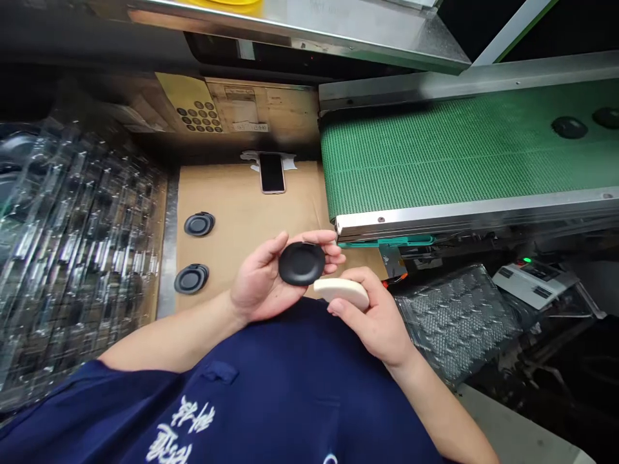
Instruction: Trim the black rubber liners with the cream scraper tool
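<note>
the left hand (pixel 258 283) is turned palm up, its thumb and fingers loosely spread around a black oval dish-shaped part (pixel 301 263) that it holds with the shallow hollow facing up. the right hand (pixel 382 325) grips a cream-white sponge pad (pixel 342 293) between thumb and fingers, tilted on edge. the pad's near tip sits right by the dish's lower right rim; whether they touch i cannot tell. both hands are over the front part of a brown cardboard sheet (pixel 232 187), close to the navy shirt (pixel 309 386).

two black lidded cases (pixel 198 223) (pixel 191 278) lie along the sheet's left edge, one nearer the front left corner. a phone (pixel 272 174), screen dark, lies at the sheet's back edge, partly over a white scrap (pixel 289 162). beyond that edge stands a cardboard box (pixel 285 106) with a yellow dotted label (pixel 199 103).

past the sheet's right edge runs a green conveyor belt (pixel 435 154), with two dark round pieces (pixel 569 127) (pixel 607 117) toward its far right end. clear plastic trays (pixel 72 258) are stacked beyond the left edge.
</note>
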{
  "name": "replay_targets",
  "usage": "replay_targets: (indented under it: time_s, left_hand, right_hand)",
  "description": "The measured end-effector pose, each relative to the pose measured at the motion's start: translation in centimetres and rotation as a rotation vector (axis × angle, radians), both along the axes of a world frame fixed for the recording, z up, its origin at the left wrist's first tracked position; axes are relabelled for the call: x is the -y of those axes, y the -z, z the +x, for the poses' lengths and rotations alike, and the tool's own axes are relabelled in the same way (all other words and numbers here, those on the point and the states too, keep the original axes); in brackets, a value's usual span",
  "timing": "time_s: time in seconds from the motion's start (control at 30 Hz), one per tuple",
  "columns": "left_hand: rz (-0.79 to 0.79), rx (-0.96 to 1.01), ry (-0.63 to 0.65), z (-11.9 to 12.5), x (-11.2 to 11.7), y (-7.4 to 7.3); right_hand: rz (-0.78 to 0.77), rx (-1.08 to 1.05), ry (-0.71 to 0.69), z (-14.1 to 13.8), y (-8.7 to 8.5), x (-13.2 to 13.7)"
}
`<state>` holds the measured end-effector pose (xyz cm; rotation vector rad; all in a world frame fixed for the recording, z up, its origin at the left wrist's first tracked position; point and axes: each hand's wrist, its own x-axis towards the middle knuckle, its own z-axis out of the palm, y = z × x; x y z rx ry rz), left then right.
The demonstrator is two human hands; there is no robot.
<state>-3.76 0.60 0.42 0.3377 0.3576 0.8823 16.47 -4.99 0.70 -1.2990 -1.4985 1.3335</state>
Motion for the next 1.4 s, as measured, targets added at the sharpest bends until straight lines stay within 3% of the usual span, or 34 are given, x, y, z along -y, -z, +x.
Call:
replay_targets:
  time_s: [0.17, 0.37, 0.5, 0.63, 0.77, 0.9, 1.07, 1.23, 1.4]
  left_hand:
    - [0.044, 0.028, -0.075, 0.8, 0.6, -0.4]
    - [0.001, 0.025, -0.137, 1.6, 0.9, -0.6]
    - [-0.002, 0.048, -0.147, 1.9, 0.9, -0.7]
    - [-0.003, 0.007, -0.228, 2.2, 0.8, -0.8]
    - [-0.044, 0.017, -0.262, 2.7, 0.7, -0.9]
    - [-0.064, 0.004, -0.314, 3.0, 0.7, -0.8]
    - [-0.074, 0.040, -0.246, 2.7, 0.4, -0.9]
    - [-0.077, 0.067, -0.182, 2.4, 0.4, -0.8]
    - [-0.106, 0.065, -0.027, 2.5, 1.0, -0.3]
  right_hand:
    - [0.563, 0.359, 0.117, -0.8, -0.4, 0.4]
    - [0.768, 0.570, -0.007, -1.6, -0.2, 0.4]
    - [0.817, 0.656, 0.046, -1.7, -0.4, 0.4]
    - [0.819, 0.641, -0.026, -1.7, -0.5, 0.2]
    - [0.838, 0.680, 0.067, -1.9, -0.4, 0.0]
    - [0.826, 0.622, -0.047, -2.1, -0.1, -0.1]
    - [0.853, 0.686, 0.055, -1.4, 0.0, -0.7]
    - [0.828, 0.674, -0.059, -0.8, -0.4, -0.9]
    - [0.906, 0.762, 0.048, 0.1, -0.6, -2.3]
